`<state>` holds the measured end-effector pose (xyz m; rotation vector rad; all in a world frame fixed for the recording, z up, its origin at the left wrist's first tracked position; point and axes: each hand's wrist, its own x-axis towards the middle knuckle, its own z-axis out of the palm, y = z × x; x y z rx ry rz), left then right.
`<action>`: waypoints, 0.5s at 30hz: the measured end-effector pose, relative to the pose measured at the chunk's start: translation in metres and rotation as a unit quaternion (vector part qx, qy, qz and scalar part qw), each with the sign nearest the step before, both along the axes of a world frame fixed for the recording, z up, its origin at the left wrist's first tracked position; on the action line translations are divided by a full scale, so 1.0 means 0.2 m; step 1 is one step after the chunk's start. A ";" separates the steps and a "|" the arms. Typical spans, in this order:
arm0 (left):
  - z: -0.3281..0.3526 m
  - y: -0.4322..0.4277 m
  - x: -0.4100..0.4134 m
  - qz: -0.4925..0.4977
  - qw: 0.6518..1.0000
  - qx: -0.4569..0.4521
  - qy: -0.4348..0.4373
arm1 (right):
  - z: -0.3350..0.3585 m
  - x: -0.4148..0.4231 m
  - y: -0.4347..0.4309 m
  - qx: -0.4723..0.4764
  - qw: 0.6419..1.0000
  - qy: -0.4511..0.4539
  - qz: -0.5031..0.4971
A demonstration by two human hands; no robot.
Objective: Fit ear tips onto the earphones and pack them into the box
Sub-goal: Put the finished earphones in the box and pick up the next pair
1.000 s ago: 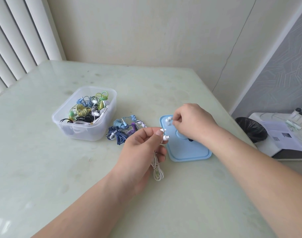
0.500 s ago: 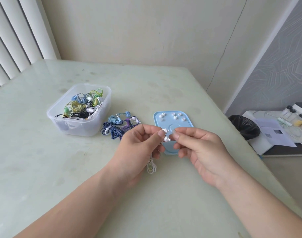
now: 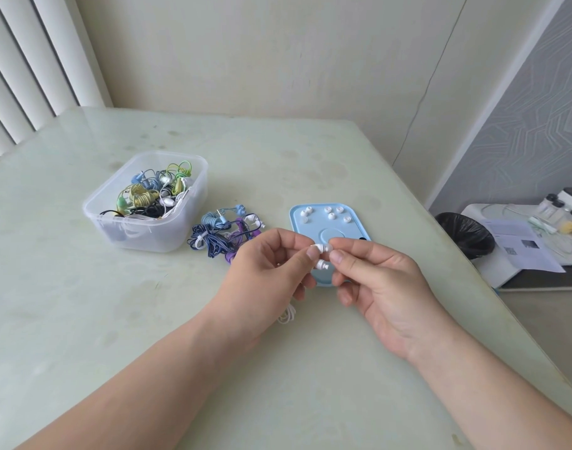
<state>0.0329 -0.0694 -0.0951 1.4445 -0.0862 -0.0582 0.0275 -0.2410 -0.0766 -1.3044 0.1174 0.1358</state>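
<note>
- White plastic made up the earphones (image 3: 322,264), whose two small buds were held up over the table (image 3: 310,368), in front of the near end of the lid (image 3: 352,230).
- The upper bud (image 3: 317,247) was pinched between the thumb and forefinger of the left hand (image 3: 271,271), with the other fingers curled under.
- A white tip (image 3: 326,247) was pinched by the thumb and forefinger of the right hand (image 3: 385,287) and was set against the end of the upper bud. Whether it was fully seated could not be told.
- The lower bud (image 3: 323,264) was seen just under the left thumb, its narrow nozzle bare.
- A white cable (image 3: 286,315) was seen looped below the left hand.
- The blue lid was laid flat behind the hands, and several loose white tips (image 3: 331,216) were scattered at its far end.
- A clear box (image 3: 141,237) was stood well left of the lid and was filled with coiled bundles (image 3: 148,196) in green, blue, black and white.
- A pile (image 3: 224,235) of blue, navy and purple coils was laid between the box and the lid.
</note>
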 end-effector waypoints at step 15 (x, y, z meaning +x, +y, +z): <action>0.00 0.00 0.00 0.020 0.999 -0.032 0.000 | -0.02 -0.03 0.02 -0.017 0.999 -0.033 -0.006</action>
